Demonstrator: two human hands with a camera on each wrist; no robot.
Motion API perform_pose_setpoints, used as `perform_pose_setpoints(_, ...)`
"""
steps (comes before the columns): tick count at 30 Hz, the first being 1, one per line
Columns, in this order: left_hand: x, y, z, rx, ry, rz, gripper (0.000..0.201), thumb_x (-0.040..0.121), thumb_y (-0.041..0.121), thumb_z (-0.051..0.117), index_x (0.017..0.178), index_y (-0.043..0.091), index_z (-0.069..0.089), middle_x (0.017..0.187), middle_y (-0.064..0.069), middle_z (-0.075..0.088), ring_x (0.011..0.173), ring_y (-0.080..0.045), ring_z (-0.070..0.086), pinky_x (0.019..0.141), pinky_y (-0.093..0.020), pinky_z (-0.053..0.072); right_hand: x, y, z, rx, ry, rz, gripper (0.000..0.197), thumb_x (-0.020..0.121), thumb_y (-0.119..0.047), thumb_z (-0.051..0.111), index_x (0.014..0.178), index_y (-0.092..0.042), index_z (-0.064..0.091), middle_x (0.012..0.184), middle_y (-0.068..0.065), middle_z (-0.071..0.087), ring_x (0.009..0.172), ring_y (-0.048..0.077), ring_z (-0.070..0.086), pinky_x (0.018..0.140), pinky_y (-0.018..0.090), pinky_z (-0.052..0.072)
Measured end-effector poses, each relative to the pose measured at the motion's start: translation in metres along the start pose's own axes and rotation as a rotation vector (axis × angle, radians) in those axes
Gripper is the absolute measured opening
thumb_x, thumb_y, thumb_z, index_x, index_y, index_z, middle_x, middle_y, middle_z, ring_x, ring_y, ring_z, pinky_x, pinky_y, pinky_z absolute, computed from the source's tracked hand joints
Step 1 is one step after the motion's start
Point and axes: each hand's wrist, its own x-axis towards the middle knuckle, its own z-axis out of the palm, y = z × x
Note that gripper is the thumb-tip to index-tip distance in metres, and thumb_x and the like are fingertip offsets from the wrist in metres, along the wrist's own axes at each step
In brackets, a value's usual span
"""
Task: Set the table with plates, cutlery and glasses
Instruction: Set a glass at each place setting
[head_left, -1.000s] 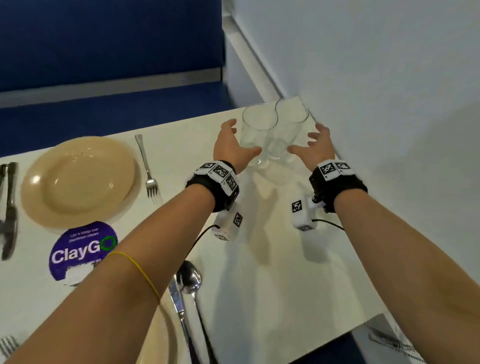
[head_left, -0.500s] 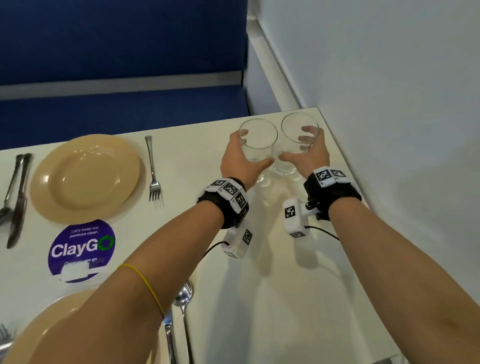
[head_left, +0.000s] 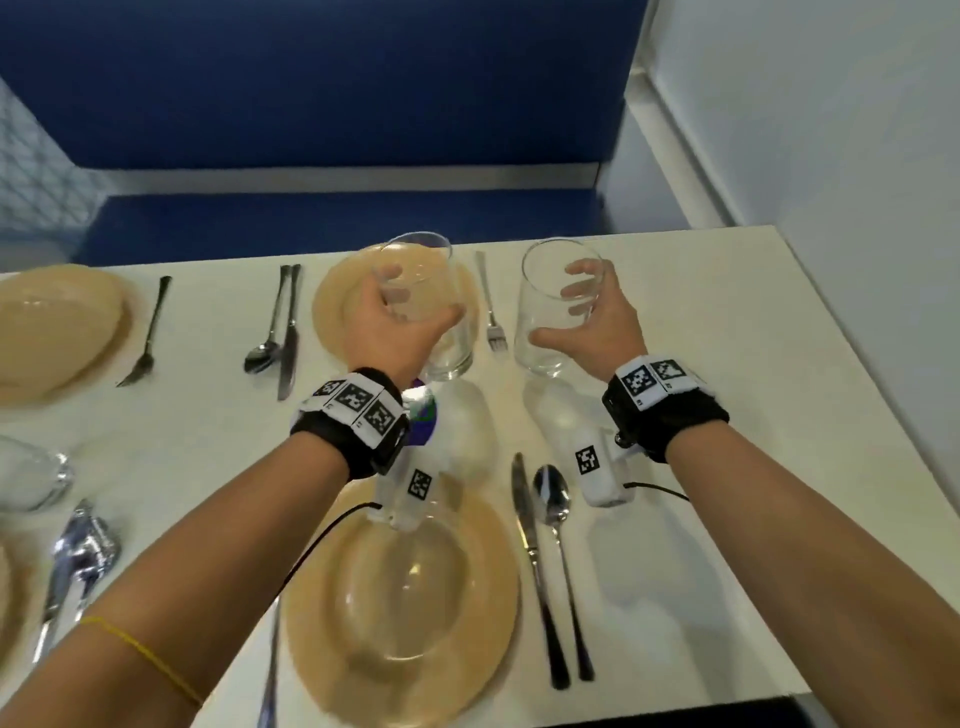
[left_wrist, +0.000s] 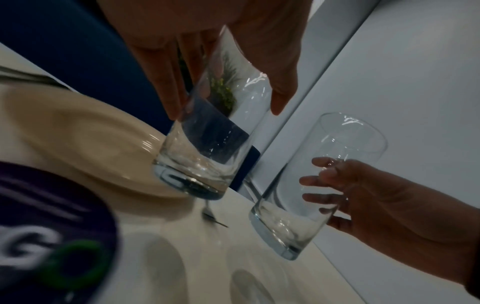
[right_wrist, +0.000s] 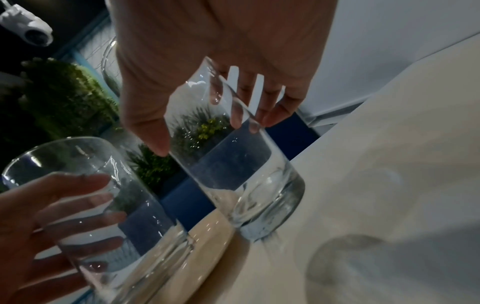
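My left hand (head_left: 400, 322) grips a clear glass (head_left: 439, 343) and holds it off the table, in front of the far tan plate (head_left: 332, 306). My right hand (head_left: 592, 322) grips a second clear glass (head_left: 540, 322) beside the far fork (head_left: 491, 312), also lifted. In the left wrist view the left glass (left_wrist: 207, 156) hangs over the plate's rim (left_wrist: 85, 131), and the right glass (left_wrist: 306, 197) is beside it. The right wrist view shows the right glass (right_wrist: 241, 164) between thumb and fingers, with the left glass (right_wrist: 122, 216) at lower left.
A near plate (head_left: 467, 613) lies under my left forearm, with a knife (head_left: 535, 561) and spoon (head_left: 558, 545) to its right. Another plate (head_left: 52, 327), fork (head_left: 145, 338), spoon and knife (head_left: 288, 332) lie at left. A third glass (head_left: 31, 478) stands at the left edge. A white wall borders the right.
Both hands closed round the two glasses at the far right corner, lifted them and carried them back toward the middle of the table, now apart from each other.
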Motion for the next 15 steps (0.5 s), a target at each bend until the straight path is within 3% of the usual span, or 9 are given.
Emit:
perform_pose_setpoints(4,0.003,-0.034,-0.065,0.103,0.014,-0.003,0.073,0.061,0.050,0.081,0.123,0.034,0.046,0.110,0.012,0.058,0.097,-0.012,0.059,0.078,-0.024,0.042,-0.024,-0.012,0.046,-0.020,-0.034,0.013,0.069,0.061,-0.020,0.084,0.117,-0.026,0.043,0.105,-0.004,0.056,0.096,0.020,0.057,0.072,0.020,0.043)
perform_pose_setpoints(7,0.004,-0.053,-0.094,0.176,0.050,-0.034,0.075,0.060,0.053,0.080,0.124,0.033,0.046,0.108,0.013,0.058,0.099,-0.013,0.058,0.084,-0.028,0.043,-0.037,-0.012,0.066,-0.030,-0.030,0.046,0.069,0.062,-0.016,0.083,0.119,-0.022,0.043,0.092,-0.016,0.052,0.095,0.018,0.057,0.073,0.022,0.042)
perform_pose_setpoints(11,0.007,-0.070,-0.110,0.206,0.061,-0.092,0.076,0.061,0.049,0.081,0.126,0.029,0.046,0.119,0.004,0.062,0.109,-0.018,0.058,0.095,-0.033,0.043,-0.047,-0.005,0.082,-0.044,-0.023,0.083,0.064,0.063,-0.015,0.082,0.111,-0.028,0.042,0.103,-0.010,0.053,0.099,0.021,0.057,0.067,0.019,0.042)
perform_pose_setpoints(15,0.011,-0.083,-0.110,0.210,0.049,-0.114,0.079,0.060,0.046,0.083,0.126,0.026,0.045,0.121,0.000,0.063,0.112,-0.021,0.058,0.095,-0.034,0.043,-0.052,0.002,0.087,-0.040,-0.018,0.098,0.062,0.063,-0.015,0.082,0.104,-0.035,0.040,0.108,-0.006,0.054,0.100,0.021,0.058,0.066,0.013,0.040)
